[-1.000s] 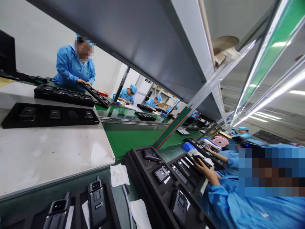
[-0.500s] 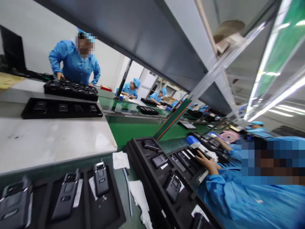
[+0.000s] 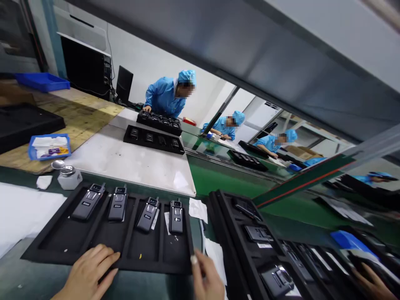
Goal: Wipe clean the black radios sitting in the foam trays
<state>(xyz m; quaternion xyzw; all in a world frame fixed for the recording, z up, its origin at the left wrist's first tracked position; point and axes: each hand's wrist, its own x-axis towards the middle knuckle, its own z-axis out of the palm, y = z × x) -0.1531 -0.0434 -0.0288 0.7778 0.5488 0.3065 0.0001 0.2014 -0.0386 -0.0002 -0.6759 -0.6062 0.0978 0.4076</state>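
a black foam tray point(image 3: 156, 266) bearing four radios point(image 3: 117, 207) lies on the green worktop point(image 3: 140, 288), the left hand point(image 3: 89, 273) relaxed over its near rim, thumb and fingers parted, the right hand point(image 3: 206, 278) at its near right corner, too blurred to tell whether it grips, with white tissue point(image 3: 198, 209) just beside and a blue-clad co-worker point(image 3: 164, 98) well beyond.

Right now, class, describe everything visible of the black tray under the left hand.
The matte black tray looks like foam. Three dividers form four open compartments, each holding a handheld device. Pale specks and a yellow scrap lie inside. It rests on the green bench. The left hand touches its front rim; the right hand is at its right edge.
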